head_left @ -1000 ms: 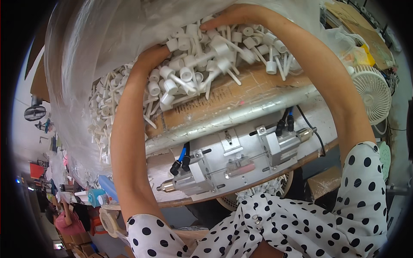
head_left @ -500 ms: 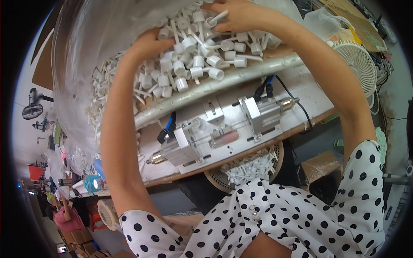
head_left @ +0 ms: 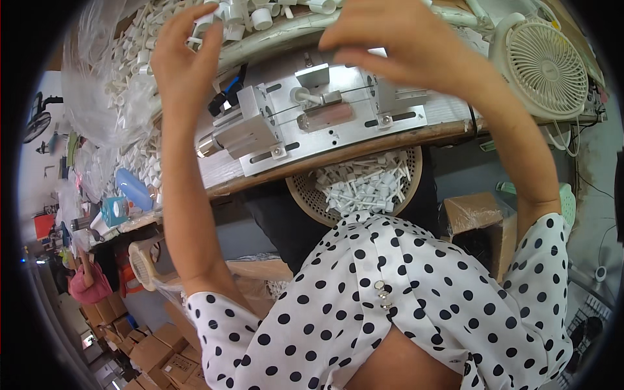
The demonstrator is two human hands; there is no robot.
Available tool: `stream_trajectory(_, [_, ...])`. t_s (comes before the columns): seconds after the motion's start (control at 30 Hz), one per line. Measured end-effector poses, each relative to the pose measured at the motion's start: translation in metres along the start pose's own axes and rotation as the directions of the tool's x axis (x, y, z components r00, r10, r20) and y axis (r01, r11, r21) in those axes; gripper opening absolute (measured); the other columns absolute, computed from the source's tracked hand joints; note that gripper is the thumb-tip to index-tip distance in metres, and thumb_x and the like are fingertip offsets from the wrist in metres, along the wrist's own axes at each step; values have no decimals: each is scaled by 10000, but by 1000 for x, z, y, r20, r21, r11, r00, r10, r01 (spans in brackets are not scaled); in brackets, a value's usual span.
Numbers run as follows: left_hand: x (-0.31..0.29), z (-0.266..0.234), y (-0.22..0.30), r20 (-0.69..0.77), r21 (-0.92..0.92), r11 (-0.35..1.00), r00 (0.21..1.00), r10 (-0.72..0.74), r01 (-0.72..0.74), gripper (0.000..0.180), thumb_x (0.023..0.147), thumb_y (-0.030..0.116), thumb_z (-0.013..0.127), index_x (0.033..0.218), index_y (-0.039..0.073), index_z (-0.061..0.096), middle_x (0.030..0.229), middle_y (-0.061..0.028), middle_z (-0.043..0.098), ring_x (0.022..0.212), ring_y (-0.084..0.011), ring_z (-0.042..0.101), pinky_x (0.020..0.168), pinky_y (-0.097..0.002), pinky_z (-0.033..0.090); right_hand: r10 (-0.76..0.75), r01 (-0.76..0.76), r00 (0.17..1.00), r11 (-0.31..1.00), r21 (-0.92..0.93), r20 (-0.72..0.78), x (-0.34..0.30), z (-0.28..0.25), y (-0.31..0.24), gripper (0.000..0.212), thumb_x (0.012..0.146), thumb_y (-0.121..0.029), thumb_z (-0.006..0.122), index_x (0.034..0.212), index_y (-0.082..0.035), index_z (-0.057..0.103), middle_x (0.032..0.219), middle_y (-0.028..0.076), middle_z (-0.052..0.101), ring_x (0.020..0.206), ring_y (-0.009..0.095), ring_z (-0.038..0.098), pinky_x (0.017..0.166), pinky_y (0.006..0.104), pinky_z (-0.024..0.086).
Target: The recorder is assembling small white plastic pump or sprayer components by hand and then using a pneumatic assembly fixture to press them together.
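Observation:
My left hand (head_left: 185, 55) is raised at the edge of a heap of white plastic measuring scoops (head_left: 262, 19), thumb and forefinger apart. A white scoop shows between those fingers, seemingly in the heap behind. My right hand (head_left: 406, 45), slightly blurred, hovers over the right side of a metal clamping fixture (head_left: 257, 120), thumb and forefinger apart with nothing visible between them. In the fixture's middle a white scoop (head_left: 305, 97) lies with its handle toward a small metal block. A clear, pinkish piece (head_left: 328, 117) is just in front of it.
Below the bench edge (head_left: 312, 162), a round beige basket (head_left: 299, 195) holds many small white pieces. A white fan (head_left: 546, 65) stands at the right. A pale wrapped tube (head_left: 279, 36) borders the heap. Cardboard boxes (head_left: 478, 214) and a person in pink (head_left: 91, 283) are farther off.
Both hands have come back out of the scoop heap toward me, the right one now above the fixture. The view has shifted, so the fixture and bench appear higher.

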State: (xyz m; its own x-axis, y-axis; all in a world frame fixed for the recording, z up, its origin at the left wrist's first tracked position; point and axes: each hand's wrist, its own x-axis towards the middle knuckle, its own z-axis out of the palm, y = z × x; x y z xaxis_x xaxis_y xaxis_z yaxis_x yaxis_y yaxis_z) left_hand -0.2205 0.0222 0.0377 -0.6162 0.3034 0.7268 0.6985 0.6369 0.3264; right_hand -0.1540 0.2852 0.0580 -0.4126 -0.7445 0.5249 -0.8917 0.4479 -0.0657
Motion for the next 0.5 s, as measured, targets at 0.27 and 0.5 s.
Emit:
stream_trajectory(0.27, [-71, 0, 72, -167, 1, 999, 985, 38, -38, 187, 684, -47, 611, 834, 57, 645, 898, -88, 610, 875, -237, 555, 778, -324, 432, 226, -199, 965, 961, -192, 133, -8, 78, -38, 134, 673, -128, 657, 734, -35, 582, 677, 121, 587, 685, 297, 614, 608, 393, 489])
stream_trajectory(0.5, [-113, 3, 94, -125, -49, 999, 992, -18, 12, 199, 659, -77, 597, 811, 49, 630, 894, -83, 584, 850, -262, 527, 740, -346, 426, 395, -396, 918, 918, -36, -27, -24, 71, -38, 68, 662, -104, 611, 670, -43, 581, 723, 111, 587, 720, 273, 597, 623, 376, 465])
